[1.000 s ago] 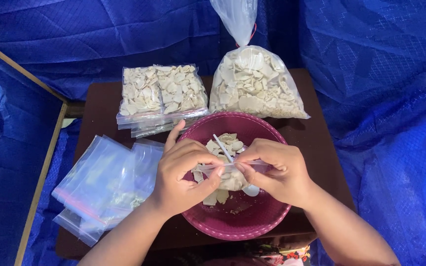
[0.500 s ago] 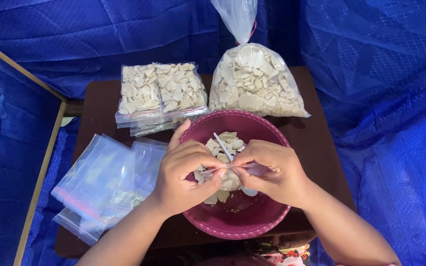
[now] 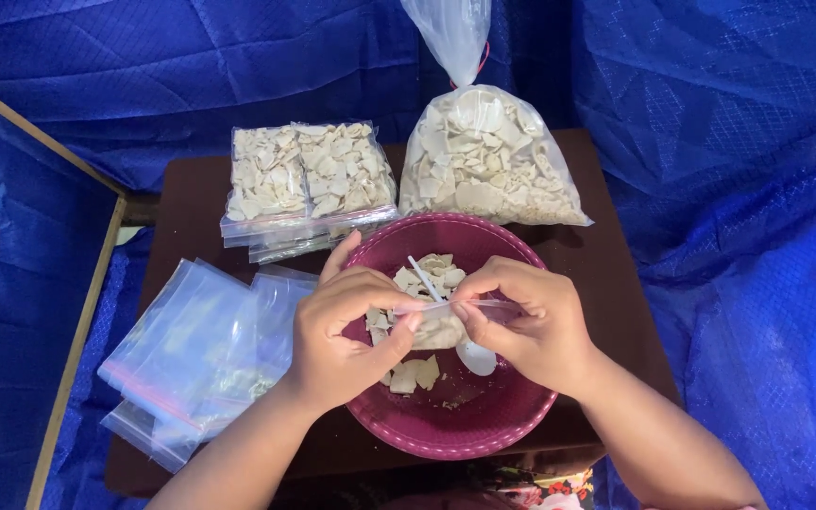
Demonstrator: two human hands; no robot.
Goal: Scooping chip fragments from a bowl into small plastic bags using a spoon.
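— How far along would you say this is?

— Partway, I'd judge. Two filled packs (image 3: 309,179) lie flat at the back of the counter (image 3: 616,283), sealed as far as I can see, with more clear plastic tucked under them. A heap of empty bags (image 3: 195,354) lies at the left edge, hanging off it a bit.

— And the one in hand?

— Both hands are over the bowl (image 3: 455,430). The left hand (image 3: 342,335) and right hand (image 3: 531,326) pinch the top strip of a small bag (image 3: 436,326) between thumbs and fingertips, closed tight on it. It hangs just above the bowl and holds pale chips. Whether the strip is fully pressed shut, I can't tell.

— What's left in the bowl?

— A few loose chips (image 3: 413,373) and a white spoon (image 3: 474,357). The bowl is mostly bare.

— And the big sack?

— The large bag (image 3: 488,165) behind the bowl is tied at the neck and bulging with chips, so plenty looks unpacked.
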